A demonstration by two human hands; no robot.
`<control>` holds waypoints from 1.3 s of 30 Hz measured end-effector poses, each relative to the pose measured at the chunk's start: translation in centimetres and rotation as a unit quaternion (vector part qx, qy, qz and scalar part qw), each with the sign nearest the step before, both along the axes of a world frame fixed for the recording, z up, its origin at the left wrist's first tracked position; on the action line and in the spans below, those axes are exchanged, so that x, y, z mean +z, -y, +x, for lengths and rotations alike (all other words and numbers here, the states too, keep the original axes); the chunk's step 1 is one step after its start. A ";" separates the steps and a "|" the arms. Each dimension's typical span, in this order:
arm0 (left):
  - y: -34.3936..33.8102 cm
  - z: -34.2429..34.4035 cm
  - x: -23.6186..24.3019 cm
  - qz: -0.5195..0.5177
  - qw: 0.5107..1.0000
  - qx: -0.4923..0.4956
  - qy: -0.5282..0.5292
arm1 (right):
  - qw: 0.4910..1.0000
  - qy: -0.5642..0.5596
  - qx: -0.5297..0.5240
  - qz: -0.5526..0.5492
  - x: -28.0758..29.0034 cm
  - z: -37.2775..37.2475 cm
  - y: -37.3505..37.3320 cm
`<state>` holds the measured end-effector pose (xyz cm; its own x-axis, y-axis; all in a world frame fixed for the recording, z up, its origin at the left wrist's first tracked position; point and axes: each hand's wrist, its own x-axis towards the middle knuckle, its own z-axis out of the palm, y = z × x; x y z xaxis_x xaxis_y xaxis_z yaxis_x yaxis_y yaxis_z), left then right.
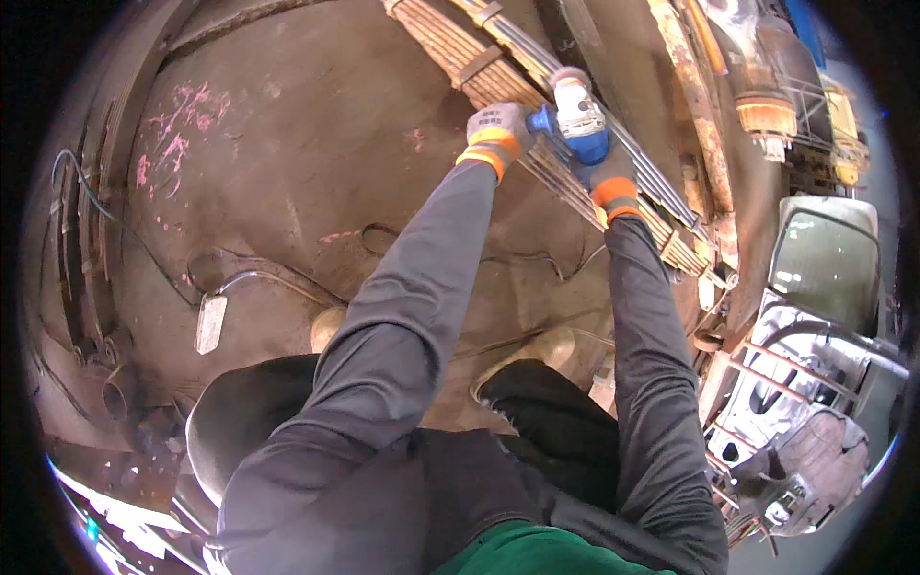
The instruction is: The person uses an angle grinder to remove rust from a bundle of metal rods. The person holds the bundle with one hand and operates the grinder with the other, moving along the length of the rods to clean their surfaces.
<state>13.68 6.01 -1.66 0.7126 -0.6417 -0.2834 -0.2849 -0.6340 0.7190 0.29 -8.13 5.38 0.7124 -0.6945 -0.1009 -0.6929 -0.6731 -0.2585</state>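
Observation:
An angle grinder (579, 113) with a white head and blue body lies over long stacks of leaf springs (450, 48) running diagonally across the upper right. My left hand (500, 134), in a grey and orange glove, is closed on the grinder's blue side handle. My right hand (604, 180), gloved with an orange cuff, is wrapped round the rear of the grinder's body, largely hidden under my wrist and the tool.
Cables (125, 225) and a white power strip (211, 321) lie on the stained floor (259, 153). A rusty bar (690, 86), machinery (767, 115) and car parts with a glass panel (819, 273) crowd the right. Steel beams (81, 254) run along the left.

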 end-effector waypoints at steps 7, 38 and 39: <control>-0.1 4.4 -0.4 0.012 0.999 0.032 0.011 | 0.996 0.045 0.062 -0.049 -0.6 4.2 0.4; -2.5 8.9 0.5 0.046 0.990 0.118 0.058 | 0.995 -0.052 0.086 0.028 0.3 12.6 -0.4; -2.7 9.0 0.6 0.042 0.989 0.125 0.060 | 0.994 -0.049 0.090 0.040 0.3 12.8 -0.5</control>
